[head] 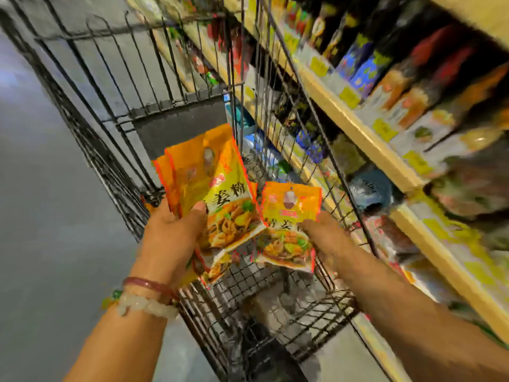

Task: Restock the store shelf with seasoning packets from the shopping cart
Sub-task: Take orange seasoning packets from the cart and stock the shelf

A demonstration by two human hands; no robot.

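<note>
Presently on hand, over the black wire shopping cart (154,86):

Item 1 — stack of orange-and-yellow seasoning packets (212,186), several fanned together, printed with Chinese characters and a photo of a cooked dish. Held upright in the left hand (172,232), thumb pressed across the front packet, fingers curled behind. The lower corners of the rear packets stick out below the palm.

Item 2 — single seasoning packet (289,224) of the same design, just beside the stack, its left edge touching or nearly touching it; which of the two cannot be told. Pinched at its right edge by the right hand (322,235), thumb on the printed face; the fingers behind are hidden. The packet tilts slightly, bottom edge crumpled.

Item 3 — cart, mesh floor visible below both hands; a few blurred items lie low in the basket, not identifiable.

Item 4 — store shelf (366,133) to the right of the cart, pale yellow edge strips carrying yellow price tags (349,97), tiers stocked with dark bottles (429,59) and assorted packaged goods, all heavily blurred.

Item 5 — left wrist: one red bangle (148,285) and one pale beaded bracelet (148,306).

Item 6 — grey floor (41,216) to the left of the cart
</note>
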